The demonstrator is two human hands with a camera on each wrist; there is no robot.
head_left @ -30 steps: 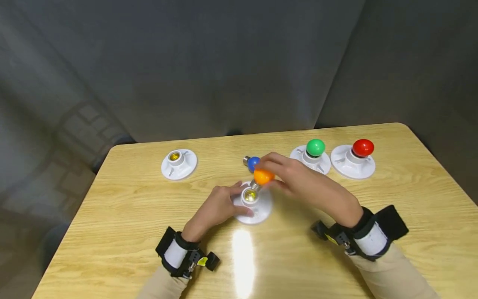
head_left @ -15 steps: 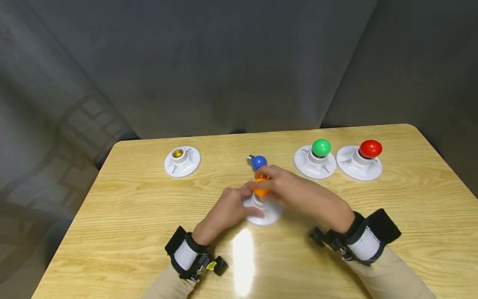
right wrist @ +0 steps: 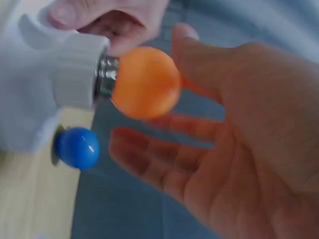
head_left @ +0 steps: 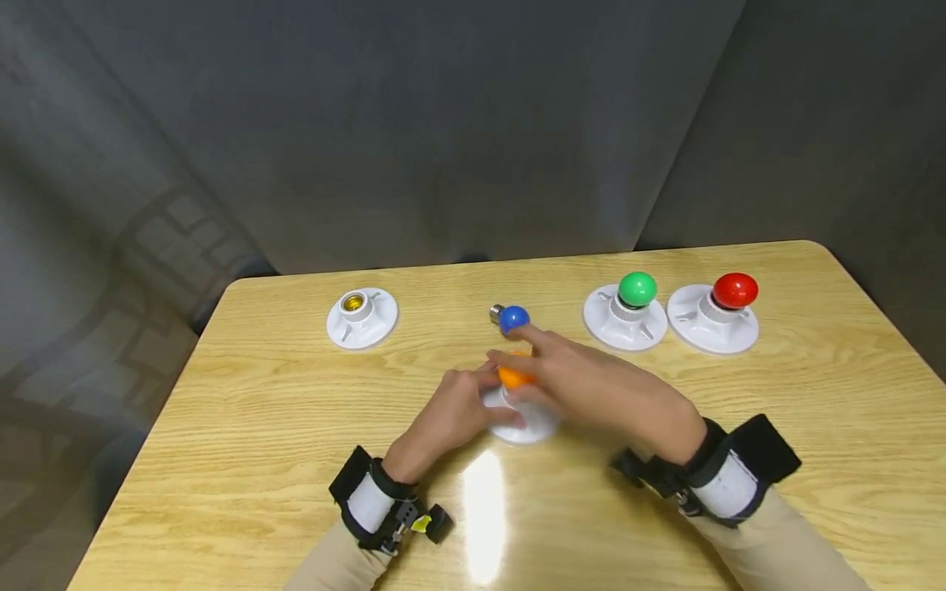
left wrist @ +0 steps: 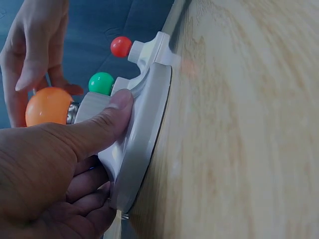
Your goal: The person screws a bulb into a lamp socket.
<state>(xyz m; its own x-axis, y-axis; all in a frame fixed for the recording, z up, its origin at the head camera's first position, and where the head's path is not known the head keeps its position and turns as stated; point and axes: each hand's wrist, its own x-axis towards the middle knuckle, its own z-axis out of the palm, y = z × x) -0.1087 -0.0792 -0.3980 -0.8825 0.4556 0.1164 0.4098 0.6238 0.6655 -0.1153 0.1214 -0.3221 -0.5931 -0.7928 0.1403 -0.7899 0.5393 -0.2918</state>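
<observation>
The right hand (head_left: pixel 572 375), loosely spread without a firm grip, flanks the orange bulb (right wrist: pixel 147 82), standing in the white lamp holder (left wrist: pixel 142 144) the left hand (head_left: pixel 454 408) pinches. Short twists, bulb square, holder pinned, should suit.

The right grip (head_left: pixel 584 377) partly hides the orange bulb (head_left: pixel 513 378).
</observation>
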